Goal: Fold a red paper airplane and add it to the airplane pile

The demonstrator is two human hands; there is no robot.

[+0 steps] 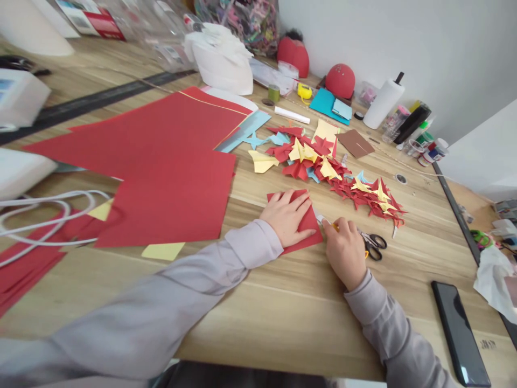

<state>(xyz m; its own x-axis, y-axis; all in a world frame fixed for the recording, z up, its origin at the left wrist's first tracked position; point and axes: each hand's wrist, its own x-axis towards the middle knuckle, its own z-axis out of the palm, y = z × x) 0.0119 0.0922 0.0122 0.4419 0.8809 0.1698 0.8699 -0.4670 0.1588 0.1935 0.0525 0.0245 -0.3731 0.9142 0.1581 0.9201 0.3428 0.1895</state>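
My left hand (287,216) lies flat with its fingers spread on a small red paper (309,231), pressing it to the wooden table (283,318). Just right of that paper, my right hand (345,250) is closed around a yellow-handled cutter (335,227). The cutter's pale tip points at the paper's right edge. Black-handled scissors (375,246) lie just beyond my right hand, partly hidden by it. Behind both hands spreads a long pile of folded red, yellow and blue paper shapes (323,161).
Large red sheets (173,188) cover the left side, near a white cable (64,215). A phone (460,331) lies at the right front. Tissues (222,62), a yellow tape measure (304,91), brown paper (355,144) and several bottles stand or lie along the back.
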